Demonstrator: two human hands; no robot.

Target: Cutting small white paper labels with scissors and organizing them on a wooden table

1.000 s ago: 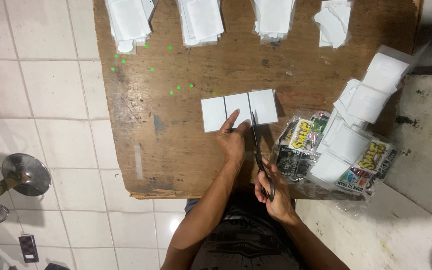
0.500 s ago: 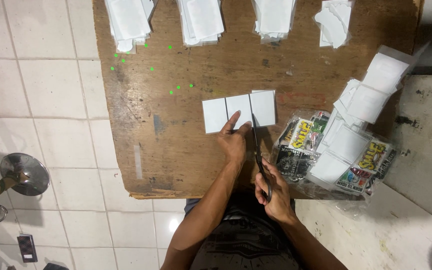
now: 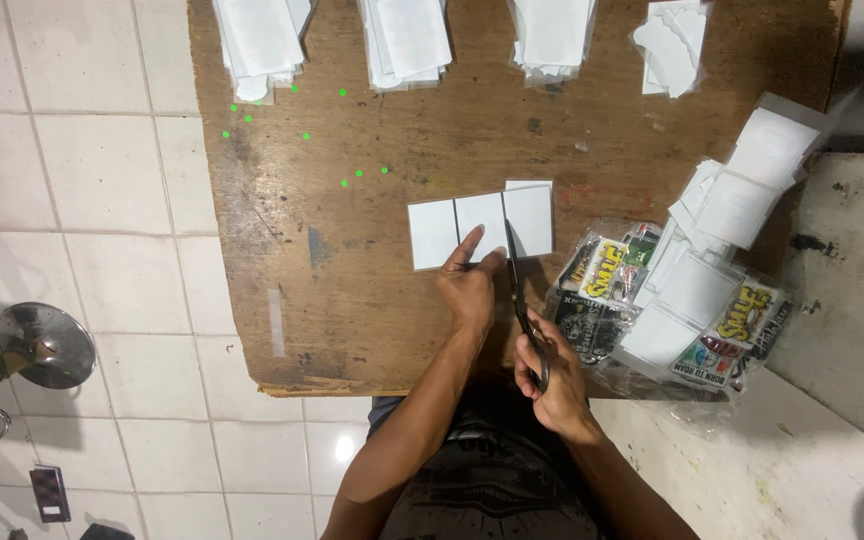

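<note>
Pinning: left hand [image 3: 470, 285] pressed flat on the near edge of the white rectangular paper strip [image 3: 480, 227], forefinger stretched forward over the middle panel; fingers spread, clasped round nothing, only bearing down.
Cutting grip: right hand [image 3: 548, 375] clenched through the loops of the dark-handled steel scissors [image 3: 520, 295], thumb and fingers closed about the handles.
Blades: running straight ahead from the right grip, tips reaching the strip at the fold line between middle and right panels; too thin here to tell how far parted.
Strip from the grip: directly ahead of the right hand, beyond the blade tips, lying flat on the worn brown wooden board [image 3: 372, 300].
Long axis: strip's length lying crosswise, left to right; scissors lengthwise, near to far, so meeting the strip at about a right angle.
Nearer hand: left, already touching the strip just left of the blades; right hand well back, at the board's near edge, joined to the paper only through the scissors.
Right of the grip: clear plastic bags of printed colourful stickers [image 3: 652, 300] with loose white paper squares [image 3: 732, 205] spilling over them, apart from the strip.
Far beyond the grip: four stacks of white cut sheets [image 3: 407, 35] in a row along the board's far edge.
</note>
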